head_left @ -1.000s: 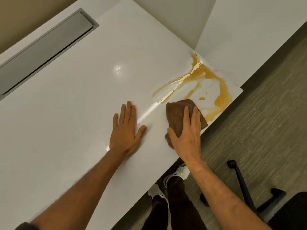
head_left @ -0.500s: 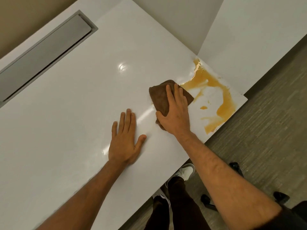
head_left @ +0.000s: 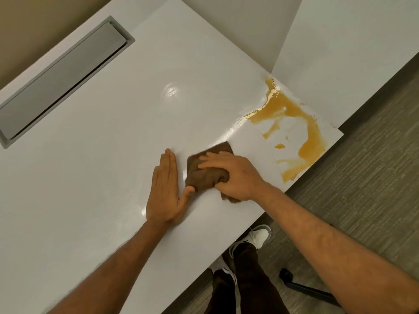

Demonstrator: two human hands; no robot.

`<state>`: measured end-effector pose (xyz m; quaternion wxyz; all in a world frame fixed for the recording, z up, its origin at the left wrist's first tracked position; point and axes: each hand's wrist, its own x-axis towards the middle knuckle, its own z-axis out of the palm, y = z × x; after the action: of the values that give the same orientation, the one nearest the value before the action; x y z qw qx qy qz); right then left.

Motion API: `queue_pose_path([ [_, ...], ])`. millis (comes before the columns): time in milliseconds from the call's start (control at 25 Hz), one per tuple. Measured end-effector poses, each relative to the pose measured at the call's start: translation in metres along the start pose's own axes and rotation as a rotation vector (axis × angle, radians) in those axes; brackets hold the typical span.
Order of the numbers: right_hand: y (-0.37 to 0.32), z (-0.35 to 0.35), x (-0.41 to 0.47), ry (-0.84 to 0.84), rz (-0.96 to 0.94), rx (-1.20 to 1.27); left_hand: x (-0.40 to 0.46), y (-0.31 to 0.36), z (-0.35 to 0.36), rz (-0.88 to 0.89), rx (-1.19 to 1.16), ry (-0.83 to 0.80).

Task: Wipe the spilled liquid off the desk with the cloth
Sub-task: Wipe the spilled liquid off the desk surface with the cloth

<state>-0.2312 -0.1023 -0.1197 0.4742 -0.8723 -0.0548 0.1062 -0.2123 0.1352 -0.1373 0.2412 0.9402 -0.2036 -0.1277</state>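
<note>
An amber spill [head_left: 311, 141] spreads over the right corner of the white desk [head_left: 102, 159], reaching its front edge. A brown cloth [head_left: 203, 176] lies bunched on the desk to the left of the spill, apart from it. My right hand [head_left: 237, 175] lies on top of the cloth, its fingers pointing left and its thumb gathering a fold. Just left of that, my left hand [head_left: 164, 191] rests flat on the desk, with the thumb tip touching the cloth's lower left corner.
A grey recessed cable flap [head_left: 61, 80] is set into the desk at the far left. A white partition panel [head_left: 353, 48] rises behind the spill corner. Below the desk edge are my legs, white shoes [head_left: 259, 236], a black chair base [head_left: 303, 287] and grey carpet.
My right hand has dragged the cloth left and toward me, away from the spill, until it lies against my left thumb. The spill's left streak is gone. My left hand stayed put.
</note>
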Motion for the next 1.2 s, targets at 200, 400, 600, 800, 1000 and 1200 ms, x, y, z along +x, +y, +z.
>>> queue_pose_path([
  [200, -0.012, -0.005, -0.053, -0.086, 0.215, 0.196, -0.002, 0.001, -0.001, 0.075, 0.080, -0.064],
  [400, -0.021, -0.045, -0.032, 0.316, 0.263, 0.648, -0.001, 0.001, 0.000, 0.020, 0.117, -0.051],
  [600, -0.011, -0.068, 0.047, 0.622, 0.309, 0.268, 0.000, 0.002, 0.000, 0.011, 0.128, -0.063],
  [800, 0.011, -0.033, 0.097, 0.342, 0.307, -0.339, 0.002, 0.002, 0.001, 0.002, 0.123, -0.055],
  [1000, 0.007, -0.027, 0.106, 0.142, 0.098, -0.234, 0.001, -0.002, 0.002, 0.005, 0.114, -0.042],
  [1200, 0.000, -0.008, 0.045, -0.014, -0.027, -0.091, 0.000, -0.005, 0.004, 0.019, -0.053, 0.022],
])
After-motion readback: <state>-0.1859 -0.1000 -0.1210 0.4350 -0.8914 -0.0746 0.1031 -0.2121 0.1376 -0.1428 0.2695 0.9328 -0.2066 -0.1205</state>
